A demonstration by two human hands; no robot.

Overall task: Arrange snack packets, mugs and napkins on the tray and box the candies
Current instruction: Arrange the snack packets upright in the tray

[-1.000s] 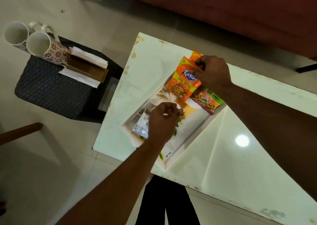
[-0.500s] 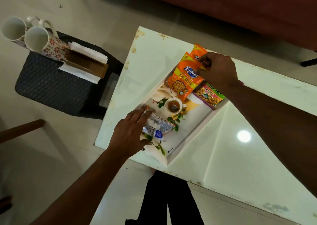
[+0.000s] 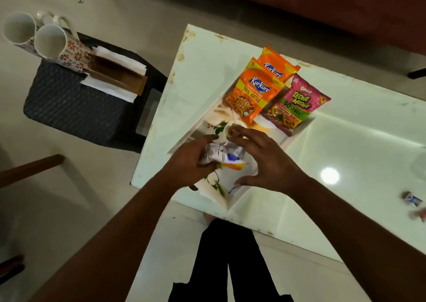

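A white printed tray (image 3: 239, 200) lies on the glossy white table. Two orange Kurkure packets (image 3: 252, 94) and a pink-green Tedhe Medhe packet (image 3: 292, 107) lie at its far end. My left hand (image 3: 189, 161) grips a silver-and-blue snack packet (image 3: 223, 155) over the tray's near half. My right hand (image 3: 265, 161) hovers beside that packet with fingers spread, fingertips close to it. Two floral mugs (image 3: 53, 45) and white napkins (image 3: 115, 75) sit on a dark stool at the left.
The dark woven stool (image 3: 73, 108) stands left of the table (image 3: 345, 158). A brown holder (image 3: 119, 78) lies among the napkins. Small wrapped candies (image 3: 412, 199) lie at the table's right edge. A dark red sofa runs along the top. My legs show below.
My right hand left the orange packets at the tray's far end and came down beside the silver packet. My left hand has curled round that packet and lifted it slightly.
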